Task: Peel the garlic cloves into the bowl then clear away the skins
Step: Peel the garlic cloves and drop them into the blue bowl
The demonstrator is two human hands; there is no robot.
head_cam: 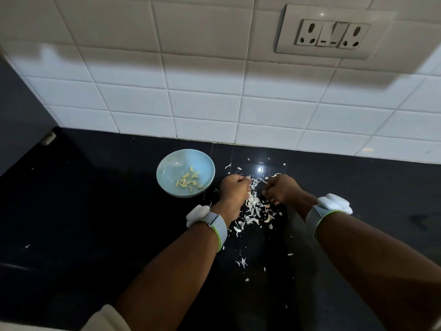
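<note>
A light blue bowl (167,168) stands on the black counter and holds several peeled yellowish garlic cloves (188,181). Right of it lies a pile of white garlic skins (254,209). My left hand (232,191) sits at the pile's left edge with its fingers curled, and a pale bit of garlic skin shows at its fingertips. My right hand (281,189) is at the pile's right edge, fingers curled down toward the skins. What those fingers hold is hidden. The two hands are a short gap apart, with skins between them.
Loose skin flakes (243,262) are scattered across the counter (95,211) toward me and toward the white tiled wall (214,103). A socket plate (333,33) is on the wall at upper right. Both wrists wear bands with white sensors.
</note>
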